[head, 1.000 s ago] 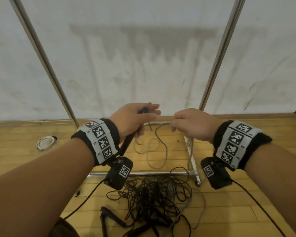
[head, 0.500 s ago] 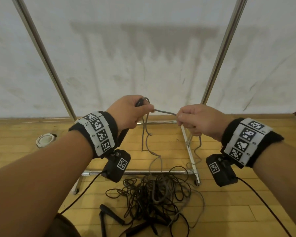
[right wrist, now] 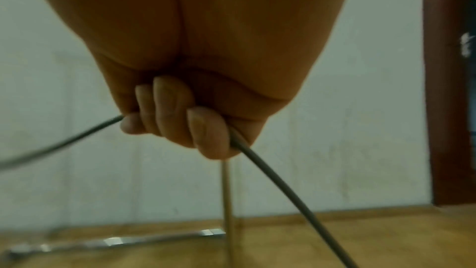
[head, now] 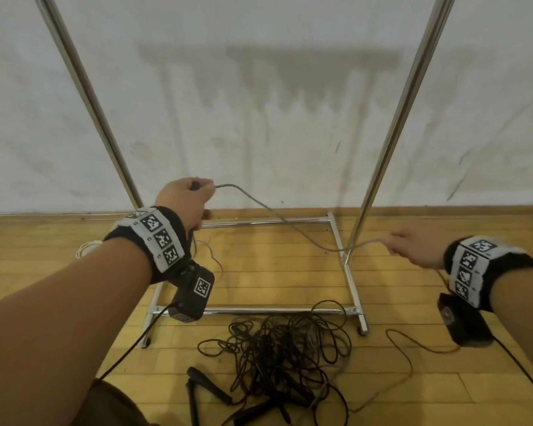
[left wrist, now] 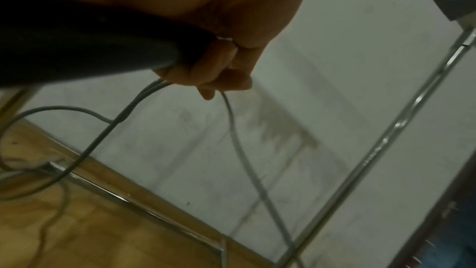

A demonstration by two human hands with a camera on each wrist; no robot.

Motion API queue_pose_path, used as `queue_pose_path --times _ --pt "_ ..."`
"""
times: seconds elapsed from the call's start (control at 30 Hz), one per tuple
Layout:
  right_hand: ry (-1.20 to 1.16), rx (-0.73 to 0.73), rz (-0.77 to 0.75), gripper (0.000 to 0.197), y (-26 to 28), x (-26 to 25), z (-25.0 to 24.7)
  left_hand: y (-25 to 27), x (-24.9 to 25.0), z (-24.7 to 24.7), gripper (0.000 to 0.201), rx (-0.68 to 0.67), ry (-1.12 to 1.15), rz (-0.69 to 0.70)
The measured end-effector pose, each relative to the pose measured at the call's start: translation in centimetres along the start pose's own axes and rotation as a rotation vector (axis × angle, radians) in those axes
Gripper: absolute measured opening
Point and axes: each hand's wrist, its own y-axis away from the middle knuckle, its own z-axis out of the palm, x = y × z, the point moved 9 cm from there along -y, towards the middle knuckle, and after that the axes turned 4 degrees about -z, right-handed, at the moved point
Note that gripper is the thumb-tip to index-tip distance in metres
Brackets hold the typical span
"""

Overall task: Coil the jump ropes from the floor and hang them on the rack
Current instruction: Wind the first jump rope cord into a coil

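**Two hands on one grey rope**

We are gripping a black handle (left wrist: 85,38) and grey rope (head: 293,226) in our left hand (head: 183,200); our right hand (head: 414,245) is curling round that rope. One tangled black pile (head: 285,348) is lying before the rack (head: 350,273).

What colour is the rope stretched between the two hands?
Grey rope; clearest in the right wrist view.

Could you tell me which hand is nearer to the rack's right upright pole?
Right. The right hand is just beside the right upright pole; the left hand is well off to its left.
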Motion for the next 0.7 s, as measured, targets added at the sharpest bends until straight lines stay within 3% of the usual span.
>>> queue_pose_path --times 0.13,0.27,0.5,0.7 --pt "-0.069 0.094 -0.240 0.037 -0.1 -8.9 -2.9 2.8 2.6 4.4 0.030 -0.166 0.006 0.135" --pt "-0.318 0.088 -0.293 0.031 1.1 -13.5 -3.4 5.3 5.0 7.5 0.036 -0.222 -0.007 0.214" --pt "-0.067 0.198 -0.251 0.036 2.1 -14.4 -4.1 3.8 4.0 6.3 0.038 -0.070 -0.048 0.124" --pt "0.000 0.284 -0.132 0.037 1.3 -11.7 -5.0 2.3 2.3 5.1 0.048 -0.078 -0.035 0.002"
